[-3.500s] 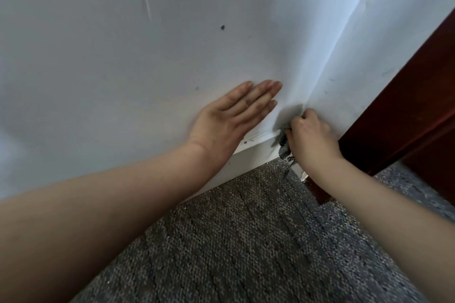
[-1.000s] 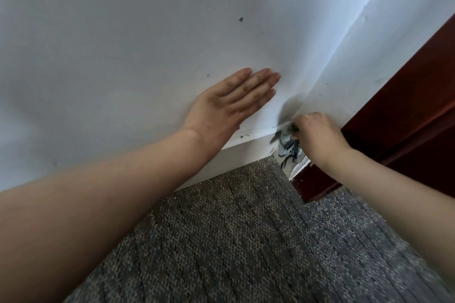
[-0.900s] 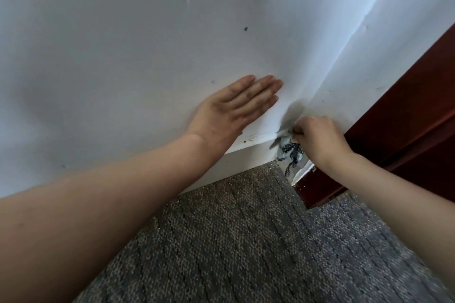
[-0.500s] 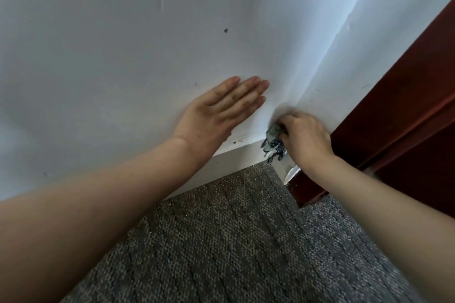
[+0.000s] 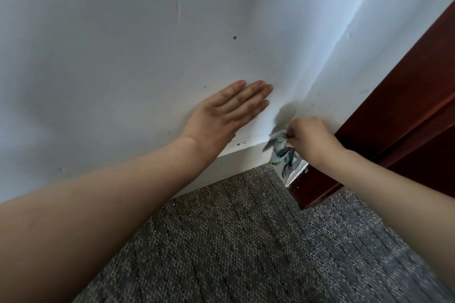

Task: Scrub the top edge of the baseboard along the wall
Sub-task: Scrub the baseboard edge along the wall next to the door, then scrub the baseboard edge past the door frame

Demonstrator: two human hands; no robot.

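Note:
A white baseboard (image 5: 236, 160) runs along the foot of the white wall (image 5: 123, 56) into the corner. Dark specks sit on its top edge near the corner. My right hand (image 5: 310, 139) grips a patterned white-and-dark cloth (image 5: 283, 155) bunched against the baseboard's top edge right at the corner; part of the cloth hangs down over the baseboard. My left hand (image 5: 226, 113) lies flat on the wall with straight fingers, just above the baseboard and left of the corner.
A dark red wooden door frame (image 5: 384, 125) stands close on the right, its foot (image 5: 310, 192) meeting the grey carpet (image 5: 246, 241). A second white wall (image 5: 369, 44) forms the corner between baseboard and frame.
My right hand with the cloth has kept rubbing in short strokes at the corner, shifting slightly left and back. My left hand stays flat on the wall. The view has shifted a little.

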